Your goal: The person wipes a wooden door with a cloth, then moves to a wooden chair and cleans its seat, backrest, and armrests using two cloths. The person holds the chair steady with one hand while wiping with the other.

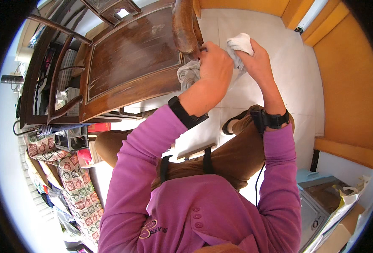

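A dark wooden chair with a worn, scratched seat panel stands at the upper left. My left hand is closed around a grey-white cloth, beside the lower end of the chair's curved wooden armrest; its fingertips are partly hidden there. To its right, my right hand grips a bunched white cloth between thumb and fingers, above the floor. Whether the two bunches belong to one cloth I cannot tell.
Orange-brown wooden panels border the pale tiled floor at the right. A grey case-like appliance stands at the lower right beside papers. On the left are a patterned cloth and a red box. My knees are below the chair.
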{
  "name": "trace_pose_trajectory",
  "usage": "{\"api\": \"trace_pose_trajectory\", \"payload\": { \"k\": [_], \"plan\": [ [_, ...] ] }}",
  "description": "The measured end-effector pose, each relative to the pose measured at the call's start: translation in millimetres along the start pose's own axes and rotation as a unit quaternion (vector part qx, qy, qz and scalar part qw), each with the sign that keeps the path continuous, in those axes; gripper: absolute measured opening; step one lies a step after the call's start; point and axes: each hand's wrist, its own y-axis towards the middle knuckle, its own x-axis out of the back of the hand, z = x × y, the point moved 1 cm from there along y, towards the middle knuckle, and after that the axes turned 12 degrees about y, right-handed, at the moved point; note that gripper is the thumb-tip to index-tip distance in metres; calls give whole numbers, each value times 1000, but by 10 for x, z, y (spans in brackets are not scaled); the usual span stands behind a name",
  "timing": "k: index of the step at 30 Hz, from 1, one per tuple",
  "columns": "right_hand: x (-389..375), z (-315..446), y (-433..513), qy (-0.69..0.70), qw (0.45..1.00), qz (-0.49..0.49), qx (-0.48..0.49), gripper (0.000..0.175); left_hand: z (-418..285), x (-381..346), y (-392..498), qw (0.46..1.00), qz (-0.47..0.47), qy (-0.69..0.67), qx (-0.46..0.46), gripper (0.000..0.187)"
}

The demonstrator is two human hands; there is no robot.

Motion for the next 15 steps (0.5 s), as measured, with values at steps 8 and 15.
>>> {"api": "trace_pose_trajectory", "payload": {
  "k": [8, 15],
  "plan": [
    [56, -78, 36, -48, 999, 16, 1, 39, -70, 32, 69, 996, 40, -26, 69, 17],
    [25, -41, 32, -67, 997, 36, -22, 36, 16, -24, -163, 1000, 6, -6, -26, 12]
  ]
}}
